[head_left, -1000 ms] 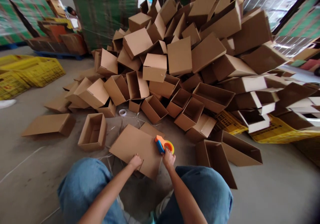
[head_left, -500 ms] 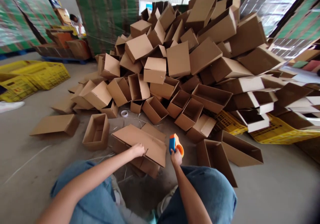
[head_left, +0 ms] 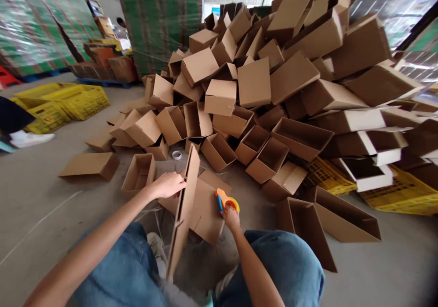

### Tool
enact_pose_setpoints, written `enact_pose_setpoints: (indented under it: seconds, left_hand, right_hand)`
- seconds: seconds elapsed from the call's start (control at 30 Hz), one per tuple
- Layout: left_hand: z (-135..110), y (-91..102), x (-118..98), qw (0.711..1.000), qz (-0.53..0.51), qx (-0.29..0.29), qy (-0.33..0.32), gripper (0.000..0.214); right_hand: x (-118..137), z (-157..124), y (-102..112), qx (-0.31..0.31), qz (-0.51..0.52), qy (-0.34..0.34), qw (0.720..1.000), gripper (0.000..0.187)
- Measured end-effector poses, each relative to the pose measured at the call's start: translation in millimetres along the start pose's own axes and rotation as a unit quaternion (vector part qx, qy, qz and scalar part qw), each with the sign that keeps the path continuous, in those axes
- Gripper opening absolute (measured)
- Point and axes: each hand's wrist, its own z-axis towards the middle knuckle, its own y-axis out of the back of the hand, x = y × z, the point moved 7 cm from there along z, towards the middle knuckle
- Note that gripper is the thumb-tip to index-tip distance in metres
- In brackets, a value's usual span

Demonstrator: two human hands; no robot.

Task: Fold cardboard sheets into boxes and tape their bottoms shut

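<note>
Cardboard box (head_left: 191, 206), tipped up on edge between your knees, centre of frame. Your left hand (head_left: 167, 184) pinches its upper edge, box at 3 o'clock of the hand, touching. Your right hand (head_left: 231, 217) is wrapped around an orange tape dispenser (head_left: 224, 199), box at 9 o'clock, just beside. Box pile (head_left: 273, 83) at 12 o'clock; yellow crates (head_left: 68, 99) at 10 o'clock, well apart.
</note>
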Motion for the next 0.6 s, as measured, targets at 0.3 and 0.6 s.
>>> enact_pose_setpoints:
  seconds: [0.3,0.6]
  left_hand:
    - [18.2,-69.1,39.7,0.993,0.002,-0.029,0.11,0.041]
    - [15.8,-81.2,27.3,0.973,-0.192,0.121,0.033,0.017]
  right_hand:
    - [82.8,-34.5,3.8,0.098,0.167,0.147,0.97,0.051]
    - [158.6,-92.9,-15.3,0.146,0.461,0.174,0.857,0.119]
